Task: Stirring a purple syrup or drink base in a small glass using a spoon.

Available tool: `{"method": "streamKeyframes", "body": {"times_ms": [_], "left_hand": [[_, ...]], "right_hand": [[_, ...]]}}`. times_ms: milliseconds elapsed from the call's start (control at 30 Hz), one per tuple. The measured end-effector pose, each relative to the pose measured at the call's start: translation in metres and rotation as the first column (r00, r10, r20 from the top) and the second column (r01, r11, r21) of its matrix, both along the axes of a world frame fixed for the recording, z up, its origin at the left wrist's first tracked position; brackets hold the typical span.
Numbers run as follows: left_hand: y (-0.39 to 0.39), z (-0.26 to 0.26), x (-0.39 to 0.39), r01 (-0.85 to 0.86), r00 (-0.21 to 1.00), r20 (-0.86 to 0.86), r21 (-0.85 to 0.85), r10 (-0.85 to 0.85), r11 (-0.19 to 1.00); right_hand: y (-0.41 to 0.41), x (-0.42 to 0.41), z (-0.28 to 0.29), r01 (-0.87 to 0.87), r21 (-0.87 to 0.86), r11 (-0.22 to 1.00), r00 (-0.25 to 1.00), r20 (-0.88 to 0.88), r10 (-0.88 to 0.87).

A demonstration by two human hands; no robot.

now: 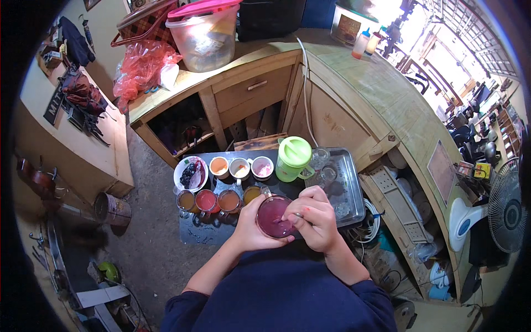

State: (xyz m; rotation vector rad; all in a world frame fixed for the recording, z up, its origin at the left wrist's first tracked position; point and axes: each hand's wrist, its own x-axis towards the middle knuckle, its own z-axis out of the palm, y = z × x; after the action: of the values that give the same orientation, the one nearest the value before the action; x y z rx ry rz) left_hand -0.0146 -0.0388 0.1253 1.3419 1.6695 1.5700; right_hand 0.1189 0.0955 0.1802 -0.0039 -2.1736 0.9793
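My left hand [254, 227] is wrapped around a glass mug of purple liquid [271, 211], held close to my body above the dark table's near edge. In my right hand [316, 218] is a thin metal utensil, probably a spoon [298, 215], its lower end in the purple liquid. Glass mugs of brown [186, 201], red [207, 201], orange-brown [229, 201] and amber liquid [251, 194] stand in a row to the left. Behind them are a white bowl with dark plastic [179, 173] and cups with orange [219, 167], whitish [239, 169] and pink contents [262, 168].
A green lidded pitcher [293, 159] stands behind my hands. Right of it, a metal tray [354, 182] holds several clear glasses [329, 174]. A wooden counter [352, 70] curves around the back and right, bearing a plastic tub [203, 41] and a fan [508, 205]. Coiled white cable [371, 224] lies beside the tray.
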Motion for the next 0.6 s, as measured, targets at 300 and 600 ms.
{"method": "streamKeyframes", "body": {"times_ms": [300,600], "left_hand": [[0.000,0.004,0.000,-0.019,1.000,-0.008,-0.001,0.019,1.000],[0.000,-0.001,-0.003,-0.014,1.000,-0.006,0.018,0.015,1.000]], "right_hand": [[0.004,0.000,0.004,0.039,0.192,0.981,0.996,0.074,-0.054],[0.002,-0.005,0.012,0.120,0.059,0.991,0.992,-0.029,-0.119]]}}
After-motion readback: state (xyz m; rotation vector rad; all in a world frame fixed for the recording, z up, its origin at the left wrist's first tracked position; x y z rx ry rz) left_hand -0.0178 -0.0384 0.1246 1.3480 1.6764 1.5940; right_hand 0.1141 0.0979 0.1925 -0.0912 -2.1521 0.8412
